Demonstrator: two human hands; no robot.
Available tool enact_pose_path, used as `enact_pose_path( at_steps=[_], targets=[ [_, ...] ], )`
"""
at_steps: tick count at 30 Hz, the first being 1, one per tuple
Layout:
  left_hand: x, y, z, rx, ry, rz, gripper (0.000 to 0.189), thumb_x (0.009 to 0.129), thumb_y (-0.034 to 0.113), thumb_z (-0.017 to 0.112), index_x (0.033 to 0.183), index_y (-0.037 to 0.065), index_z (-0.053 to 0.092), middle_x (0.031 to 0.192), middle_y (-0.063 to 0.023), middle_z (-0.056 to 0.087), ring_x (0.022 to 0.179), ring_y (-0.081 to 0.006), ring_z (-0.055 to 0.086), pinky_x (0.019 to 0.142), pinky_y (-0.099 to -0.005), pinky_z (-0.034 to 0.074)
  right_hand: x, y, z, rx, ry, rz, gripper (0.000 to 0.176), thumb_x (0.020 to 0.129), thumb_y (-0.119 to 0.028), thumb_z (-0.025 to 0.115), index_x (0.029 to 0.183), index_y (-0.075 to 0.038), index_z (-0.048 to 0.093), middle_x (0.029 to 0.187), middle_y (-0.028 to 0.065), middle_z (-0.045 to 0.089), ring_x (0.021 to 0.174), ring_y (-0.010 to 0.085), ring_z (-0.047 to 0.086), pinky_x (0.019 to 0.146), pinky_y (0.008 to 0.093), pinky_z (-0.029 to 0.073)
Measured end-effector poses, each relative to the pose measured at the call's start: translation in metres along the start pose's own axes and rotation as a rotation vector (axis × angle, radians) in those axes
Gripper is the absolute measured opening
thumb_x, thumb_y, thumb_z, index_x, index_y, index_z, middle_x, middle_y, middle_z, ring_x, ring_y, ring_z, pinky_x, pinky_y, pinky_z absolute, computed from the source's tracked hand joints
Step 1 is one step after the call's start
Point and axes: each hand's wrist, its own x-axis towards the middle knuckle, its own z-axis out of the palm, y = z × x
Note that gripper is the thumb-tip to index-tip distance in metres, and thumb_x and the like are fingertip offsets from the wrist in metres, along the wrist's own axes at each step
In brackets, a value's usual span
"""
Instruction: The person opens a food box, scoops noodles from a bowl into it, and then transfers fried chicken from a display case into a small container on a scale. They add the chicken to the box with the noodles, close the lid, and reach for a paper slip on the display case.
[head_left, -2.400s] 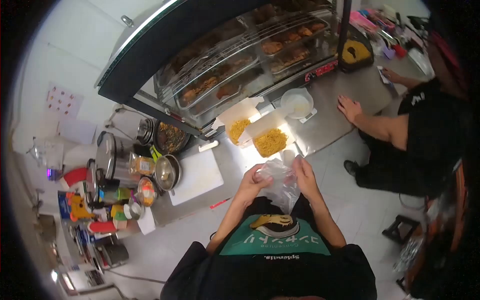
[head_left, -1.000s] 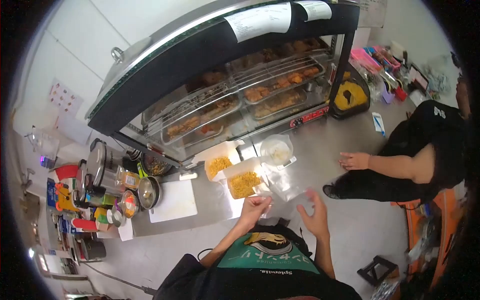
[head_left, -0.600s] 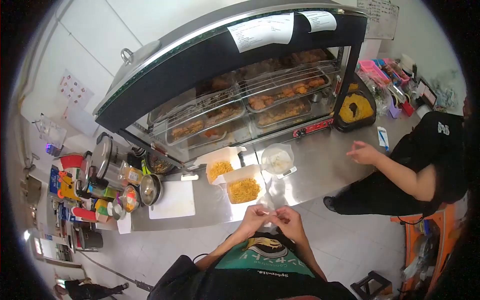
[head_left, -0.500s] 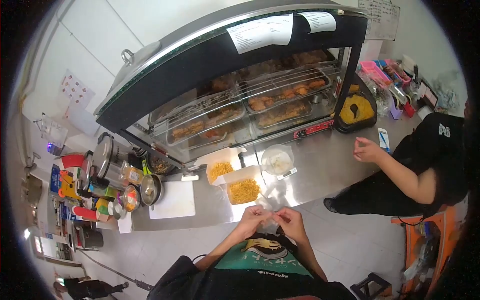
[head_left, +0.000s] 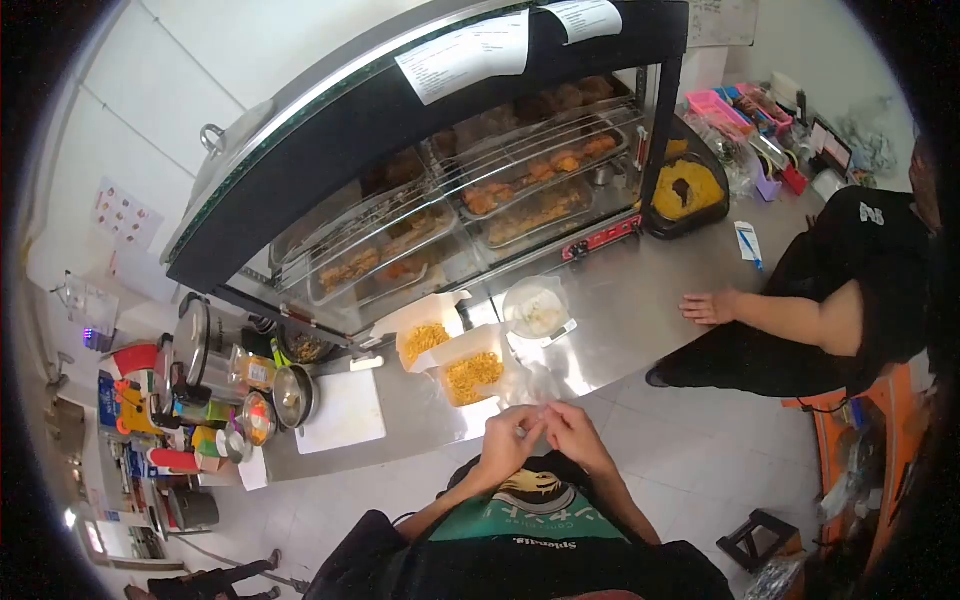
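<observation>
My left hand and my right hand meet just in front of the counter's near edge, with fingertips pinched close together. Between and beyond them is a piece of thin clear plastic; whether it is a bag or a glove I cannot make out. Just past my hands stand two open paper boxes, a nearer box of yellow noodles and a farther box of yellow noodles. To their right sits a clear tub with white contents.
A heated display case with trays of fried food fills the back. At left are a white cutting board, a metal bowl and cookers. A co-worker's hand rests on the steel counter at right, near a black pan of yellow food.
My view has shifted slightly to the right. My hands stay pinched together, and less plastic shows between them. The co-worker's hand, raised before, has lowered flat onto the counter.
</observation>
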Motion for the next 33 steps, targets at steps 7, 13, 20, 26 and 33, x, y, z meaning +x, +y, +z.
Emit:
enact_pose_path(
  at_steps=[7,13,20,26,33],
  targets=[
    [-0.01,-0.015,0.006,0.21,-0.138,0.191,0.007,0.079,0.007,0.073,0.083,0.002,0.07,0.076,-0.0135,0.066,0.067,-0.0295,0.062,0.062,-0.0357,0.051,0.034,0.009,0.021,0.707,0.268,0.044,0.017,0.096,-0.01,0.049,0.104,-0.002,0.062,0.078,0.0017,0.059,0.059,0.0101,0.054,0.051,0.0238,0.044],
    [-0.008,-0.016,-0.005,0.164,-0.04,0.247,0.005,0.079,0.005,0.071,0.084,0.003,0.069,0.074,-0.0145,0.063,0.069,-0.0305,0.06,0.062,-0.0378,0.049,0.048,0.053,0.032,0.789,0.111,0.179,0.055,0.101,-0.047,0.042,0.126,0.0,0.056,0.093,0.0053,0.062,0.084,0.0166,0.06,0.079,0.0304,0.05],
    [-0.025,-0.027,-0.005,-0.054,-0.059,0.088,0.009,0.08,0.003,0.07,0.081,-0.002,0.063,0.077,-0.0148,0.06,0.067,-0.03,0.059,0.059,-0.0355,0.046,0.037,0.035,0.034,0.65,-0.34,0.259,0.083,0.096,-0.065,0.023,0.144,0.0,0.039,0.112,0.0064,0.061,0.103,0.0169,0.056,0.092,0.0303,0.045],
    [-0.025,-0.059,-0.013,-0.182,-0.177,-0.005,0.01,0.08,0.003,0.073,0.08,-0.001,0.064,0.074,-0.0095,0.063,0.062,-0.0156,0.057,0.057,-0.0272,0.046,0.041,0.032,0.05,0.497,-0.281,0.065,0.084,0.093,-0.067,0.026,0.154,-0.01,0.016,0.153,0.0159,0.03,0.127,0.0282,0.047,0.105,0.0361,0.039],
    [0.0,-0.085,-0.03,-0.386,-0.308,-0.102,0.01,0.084,0.006,0.07,0.079,0.0,0.065,0.069,-0.0064,0.064,0.066,-0.0097,0.058,0.058,-0.025,0.045,0.077,0.045,0.075,0.732,-0.139,0.06,0.089,0.087,-0.075,0.025,0.155,-0.017,0.014,0.154,0.0122,0.027,0.117,0.0259,0.054,0.097,0.0384,0.045]
  ],
)
